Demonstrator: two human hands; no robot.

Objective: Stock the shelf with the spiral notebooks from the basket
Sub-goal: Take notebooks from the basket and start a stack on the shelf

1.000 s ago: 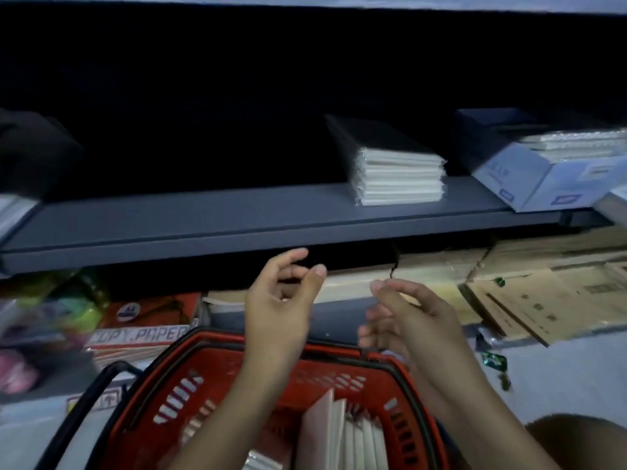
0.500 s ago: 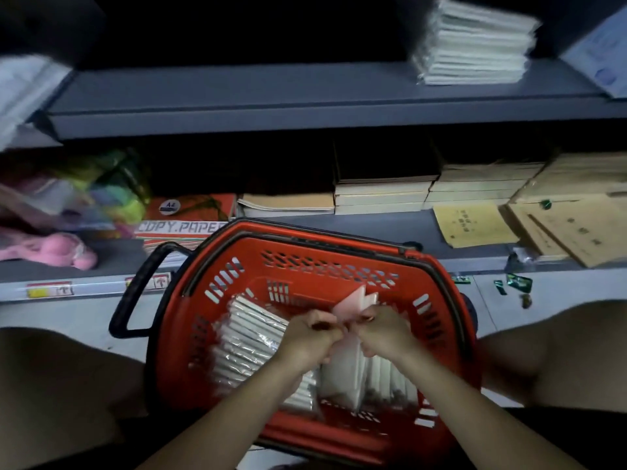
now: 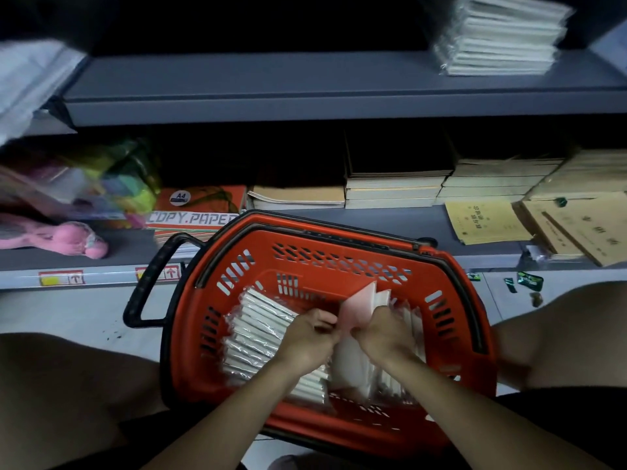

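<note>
A red plastic basket [image 3: 342, 259] stands on the floor between my knees, filled with wrapped white notebooks [image 3: 254, 337] standing on edge. Both hands are down inside it. My left hand [image 3: 310, 337] and my right hand [image 3: 381, 334] each grip the top of a pale pink-covered notebook [image 3: 359, 307] that sticks up above the others. A stack of wrapped notebooks [image 3: 498, 39] lies on the grey upper shelf [image 3: 271, 83] at the right; the rest of that shelf board shows bare.
The lower shelf [image 3: 390, 222] holds copy paper packs [image 3: 196, 215], brown exercise books [image 3: 393, 188] and yellow envelopes [image 3: 485, 222]. A pink toy [image 3: 68, 237] and a colourful bag lie at the left. The basket's black handle [image 3: 149, 283] juts left. My knees flank the basket.
My hands dropped from in front of the shelf into the basket and took hold of the pink-covered notebook. My view tilted downward. Since half a second ago the hands have hardly moved.
</note>
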